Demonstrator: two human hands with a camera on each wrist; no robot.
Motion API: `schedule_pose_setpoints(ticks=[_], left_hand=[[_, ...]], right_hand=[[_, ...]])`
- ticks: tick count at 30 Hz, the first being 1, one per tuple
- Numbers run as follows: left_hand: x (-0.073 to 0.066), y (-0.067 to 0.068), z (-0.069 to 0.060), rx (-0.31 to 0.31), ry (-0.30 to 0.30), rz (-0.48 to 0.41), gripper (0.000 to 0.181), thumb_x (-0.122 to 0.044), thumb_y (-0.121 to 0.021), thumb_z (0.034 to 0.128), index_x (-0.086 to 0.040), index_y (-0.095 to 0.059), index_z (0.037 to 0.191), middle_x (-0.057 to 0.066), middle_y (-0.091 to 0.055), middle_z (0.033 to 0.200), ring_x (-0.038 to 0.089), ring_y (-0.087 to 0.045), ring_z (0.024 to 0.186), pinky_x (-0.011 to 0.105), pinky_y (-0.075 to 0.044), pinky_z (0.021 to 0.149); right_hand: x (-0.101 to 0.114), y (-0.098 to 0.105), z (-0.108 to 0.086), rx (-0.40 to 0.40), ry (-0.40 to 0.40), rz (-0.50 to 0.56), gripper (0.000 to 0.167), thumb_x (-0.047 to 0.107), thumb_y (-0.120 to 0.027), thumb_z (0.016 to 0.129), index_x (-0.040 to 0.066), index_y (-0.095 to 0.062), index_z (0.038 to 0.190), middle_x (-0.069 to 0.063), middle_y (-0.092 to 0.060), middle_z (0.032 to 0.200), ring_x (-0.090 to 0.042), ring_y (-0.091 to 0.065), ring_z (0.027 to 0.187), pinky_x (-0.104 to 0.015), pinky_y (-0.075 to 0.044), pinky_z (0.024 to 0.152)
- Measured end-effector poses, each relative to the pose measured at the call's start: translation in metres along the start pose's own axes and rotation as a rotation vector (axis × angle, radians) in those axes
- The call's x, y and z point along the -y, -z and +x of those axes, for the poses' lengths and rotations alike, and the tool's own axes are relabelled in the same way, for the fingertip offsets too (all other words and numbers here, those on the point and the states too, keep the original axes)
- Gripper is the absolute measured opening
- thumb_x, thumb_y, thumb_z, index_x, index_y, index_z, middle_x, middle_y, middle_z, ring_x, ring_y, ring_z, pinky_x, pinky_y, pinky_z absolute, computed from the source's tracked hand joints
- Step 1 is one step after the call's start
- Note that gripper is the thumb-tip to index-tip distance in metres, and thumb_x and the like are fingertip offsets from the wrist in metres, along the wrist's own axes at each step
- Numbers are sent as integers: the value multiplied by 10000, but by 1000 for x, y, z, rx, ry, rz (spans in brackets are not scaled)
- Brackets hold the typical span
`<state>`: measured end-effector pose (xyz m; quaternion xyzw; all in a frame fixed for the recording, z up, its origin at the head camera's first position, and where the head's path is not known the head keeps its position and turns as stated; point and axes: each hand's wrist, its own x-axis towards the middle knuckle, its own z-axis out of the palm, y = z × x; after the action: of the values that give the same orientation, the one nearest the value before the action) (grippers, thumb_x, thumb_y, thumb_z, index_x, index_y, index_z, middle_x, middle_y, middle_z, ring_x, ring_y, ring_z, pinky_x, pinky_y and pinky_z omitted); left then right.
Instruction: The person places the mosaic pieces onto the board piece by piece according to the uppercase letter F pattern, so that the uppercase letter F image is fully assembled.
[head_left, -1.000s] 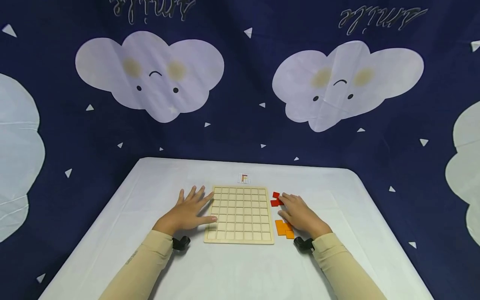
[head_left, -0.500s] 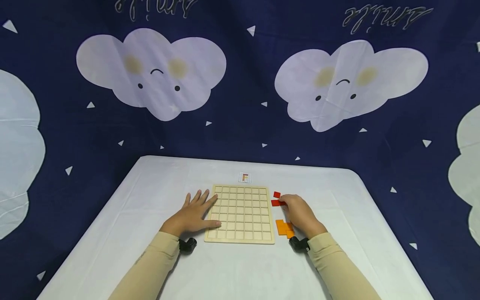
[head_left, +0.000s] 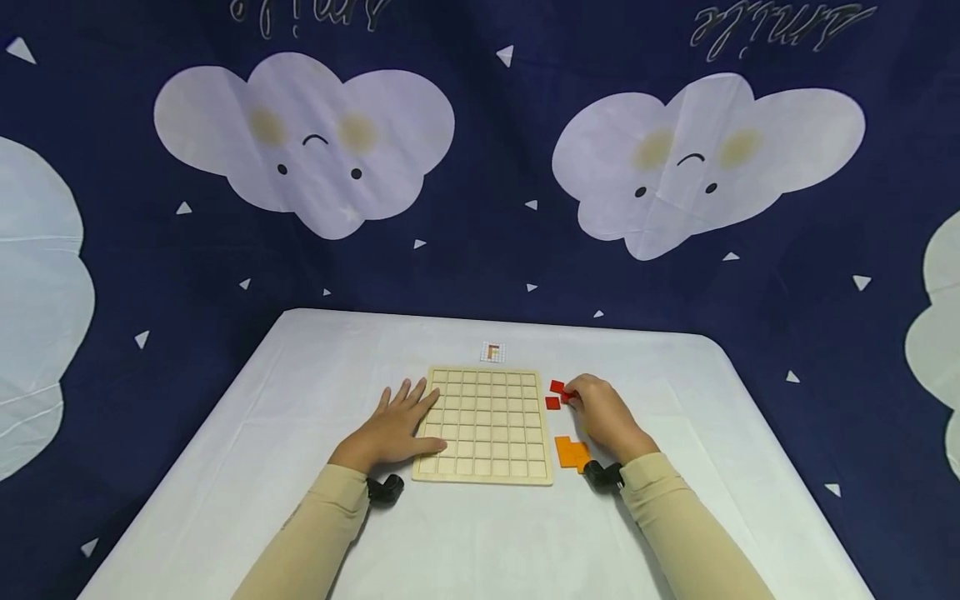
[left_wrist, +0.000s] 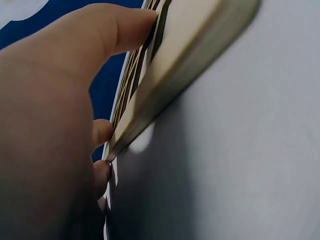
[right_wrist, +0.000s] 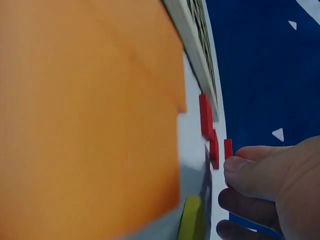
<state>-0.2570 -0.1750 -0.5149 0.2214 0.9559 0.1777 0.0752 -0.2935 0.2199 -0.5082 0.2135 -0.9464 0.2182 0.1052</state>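
Observation:
My left hand (head_left: 390, 433) lies with spread fingers on the left edge of the pale wooden grid board (head_left: 482, 482). In the left wrist view its thumb (left_wrist: 132, 27) reaches over the board's rim. To the right of the board, my right hand (head_left: 606, 417) pinches a small red tile (right_wrist: 228, 147) between thumb and finger. Two more red tiles lie close by, one square tile (head_left: 552, 403) nearer the board and another red tile (head_left: 557, 386) behind it. Nearer me, orange pieces (head_left: 568, 452) lie together, partly behind the right wrist camera.
A small printed grid card (head_left: 492, 352) lies beyond the board's far edge. Below the right hand, a yellow piece (right_wrist: 190, 219) shows in the right wrist view. A dark blue cloth (head_left: 480, 208) with clouds hangs behind the white table (head_left: 480, 542).
My right hand has gone from relaxed fingers over the red tiles to pinching one, now apart from the square tile beside it. The left hand has slid slightly right and nearer me on the board.

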Motion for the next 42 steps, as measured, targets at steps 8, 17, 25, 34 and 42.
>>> schedule_pose_setpoints(ticks=[8, 17, 25, 34, 42], left_hand=[[-2, -2, 3, -5, 19, 16, 1014, -725, -585, 933, -123, -270, 1686, 155, -113, 1738, 393, -3, 1582, 599, 49, 1232], [0, -6, 1, -29, 23, 19, 1013, -731, -590, 927, -126, -289, 1681, 141, -140, 1738, 384, -36, 1586, 595, 20, 1238], [2, -8, 1, -35, 15, 44, 1005, -748, -571, 932, -137, -295, 1681, 134, -154, 1735, 374, -46, 1586, 585, 6, 1242], [7, -15, 3, -94, -26, 25, 1005, -751, -564, 932, -106, -329, 1666, 161, -199, 1723, 392, -87, 1583, 588, -8, 1243], [6, -13, 1, -79, -2, 33, 1000, -744, -573, 935, -118, -318, 1672, 143, -181, 1728, 384, -74, 1584, 591, -4, 1242]], right_hand=[[23, -12, 23, 11, 65, 38, 145, -58, -751, 948, -5, -769, 1082, -99, -714, 1094, -295, -697, 1037, -441, -573, 927], [60, -32, 52, 47, 204, 99, 154, -53, -767, 941, 2, -775, 1085, -98, -728, 1107, -283, -703, 1074, -393, -572, 932], [89, -47, 70, 95, 224, 167, 153, 21, -782, 954, 33, -781, 1107, -78, -731, 1126, -242, -695, 1090, -352, -564, 939], [103, -63, 81, 125, 192, 139, 128, 41, -772, 970, 39, -796, 1095, -92, -745, 1130, -255, -695, 1096, -374, -555, 961], [104, -70, 83, 131, 154, 156, 119, 79, -791, 965, 64, -812, 1081, -82, -748, 1128, -254, -694, 1094, -384, -557, 957]])
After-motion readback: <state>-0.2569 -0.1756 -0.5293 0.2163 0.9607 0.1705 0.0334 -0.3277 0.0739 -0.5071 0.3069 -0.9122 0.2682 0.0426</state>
